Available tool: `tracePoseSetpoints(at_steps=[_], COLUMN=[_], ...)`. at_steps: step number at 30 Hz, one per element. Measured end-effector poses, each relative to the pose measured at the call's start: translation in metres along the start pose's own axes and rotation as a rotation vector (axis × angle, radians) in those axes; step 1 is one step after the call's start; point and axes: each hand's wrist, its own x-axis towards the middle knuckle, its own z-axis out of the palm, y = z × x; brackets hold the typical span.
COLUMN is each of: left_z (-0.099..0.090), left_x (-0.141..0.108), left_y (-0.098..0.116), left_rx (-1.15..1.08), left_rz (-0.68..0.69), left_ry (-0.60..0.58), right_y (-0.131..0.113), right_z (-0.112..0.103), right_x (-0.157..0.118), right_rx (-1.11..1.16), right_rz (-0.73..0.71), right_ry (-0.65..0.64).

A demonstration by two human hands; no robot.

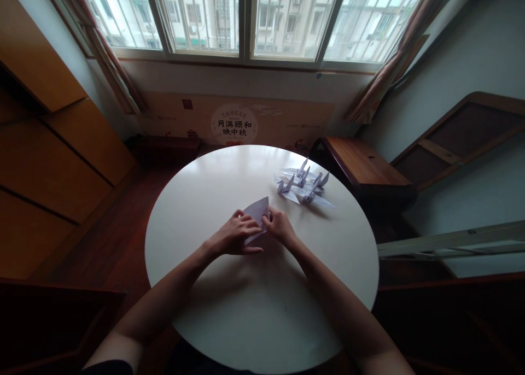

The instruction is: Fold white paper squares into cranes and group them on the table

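A piece of folded white paper [257, 209] is between my hands over the middle of the round table, one corner pointing up and away. My left hand [238, 234] lies across its left part, fingers stretched out and spread, the thumb apart below. At the paper's right edge, my right hand [279, 224] is closed, pinching it between thumb and fingers. The fingers cover part of the sheet, so its lower folds are hard to make out. Several folded paper cranes [305, 185] sit in a cluster beyond my right hand.
The round white table [262, 320] fills the middle of the view. A wooden bench-like piece [365, 162] stands behind it at the right. Orange-brown cabinets [49, 162] line the left side. A barred window [246, 19] and a printed banner [164, 110] are at the back.
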Motion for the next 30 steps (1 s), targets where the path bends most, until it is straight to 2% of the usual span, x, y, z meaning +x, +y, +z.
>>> tracePoseSetpoints(at_steps=[3, 5, 9, 12, 16, 19, 23, 30], left_z=[0.008, 0.008, 0.002, -0.003, -0.002, 0.006, 0.016, 0.022], left_x=[0.004, 0.004, -0.005, -0.012, -0.014, -0.012, -0.01, -0.012], left_y=[0.005, 0.003, -0.008, -0.018, -0.023, -0.024, -0.028, -0.036], left_rx=[0.043, 0.02, -0.049, -0.077, -0.095, -0.136, -0.164, -0.061], left_rz=[-0.023, -0.044, -0.136, -0.22, -0.224, -0.215, -0.24, -0.3], left_ry=[-0.07, -0.082, -0.047, -0.021, -0.021, -0.005, -0.013, 0.056], right_y=[-0.001, 0.0, 0.006, 0.01, 0.012, 0.012, 0.016, 0.026], right_z=[-0.001, -0.001, -0.004, -0.008, -0.01, -0.01, -0.006, 0.004], right_x=[0.0, 0.0, 0.0, 0.0, 0.0, 0.0, 0.003, 0.006], right_rx=[-0.018, 0.0, 0.015, -0.033, -0.053, -0.029, 0.016, -0.062], right_rz=[0.037, 0.013, -0.248, -0.44, -0.553, -0.562, -0.486, -0.354], right_ry=[-0.013, 0.042, 0.255, 0.191, 0.032, -0.011, 0.02, 0.04])
